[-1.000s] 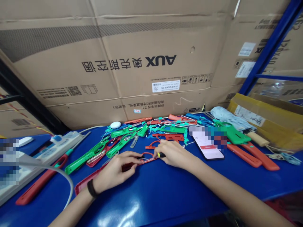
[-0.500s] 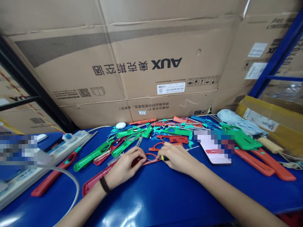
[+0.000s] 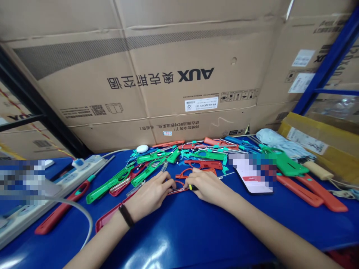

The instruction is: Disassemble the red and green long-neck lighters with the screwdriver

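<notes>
Taking the working spot as clock centre: at 12, upright behind everything, a huge cardboard box (image 3: pixel 162 48). Underneath, reaching to 6, a shiny blue table (image 3: pixel 179 235). Slanting along 9, a white power strip (image 3: pixel 94 164). Nearer at 9, the left hand (image 3: pixel 153 192), fingers curled downward, tips too hidden to tell whether gripping. At 3, the right hand (image 3: pixel 209 186), fingers closed. Farther out at 3, a phone (image 3: pixel 259 186). At 9 to 10, a long green casing (image 3: pixel 108 186); at 1, close by the right knuckles, an orange casing (image 3: pixel 185 172). Dead centre, low on the table between both hands, a red loop (image 3: pixel 179 192). Smallest, between the right fingers, a yellow-and-black handle (image 3: pixel 192 187), its far end out of sight.

Could skid off the red loop and jab the left fingers, if pushed hard without a firm hold opposite. Could also nudge the orange casing, given such crowding, or scatter small parts through one careless sweep of the knuckles.
</notes>
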Available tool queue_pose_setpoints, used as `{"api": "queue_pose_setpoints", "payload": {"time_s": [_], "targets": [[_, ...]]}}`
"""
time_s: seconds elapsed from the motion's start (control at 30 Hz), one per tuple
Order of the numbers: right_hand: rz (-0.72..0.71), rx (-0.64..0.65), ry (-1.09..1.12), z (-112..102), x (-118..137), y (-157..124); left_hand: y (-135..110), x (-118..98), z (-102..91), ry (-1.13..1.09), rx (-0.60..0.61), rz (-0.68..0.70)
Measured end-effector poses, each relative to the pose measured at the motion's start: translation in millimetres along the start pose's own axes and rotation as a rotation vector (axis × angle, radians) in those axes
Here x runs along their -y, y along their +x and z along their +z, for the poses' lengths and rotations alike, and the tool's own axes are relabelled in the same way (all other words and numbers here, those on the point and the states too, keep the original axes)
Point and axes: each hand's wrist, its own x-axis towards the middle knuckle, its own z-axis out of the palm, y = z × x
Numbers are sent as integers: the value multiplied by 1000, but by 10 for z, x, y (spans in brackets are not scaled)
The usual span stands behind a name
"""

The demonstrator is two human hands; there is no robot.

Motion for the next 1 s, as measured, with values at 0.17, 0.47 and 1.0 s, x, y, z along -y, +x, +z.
{"api": "queue_pose_setpoints", "payload": {"time_s": [0.17,0.47,1.0], "targets": [[12,0,-4,6,-5,4,59,34,-1,-109,65,-3],[18,4,-13,-19,5,0,19,58,239,43,-54,59],[-2,-24,9,1,-30,-13,-225,147,116,-59,-180,-24]]}}
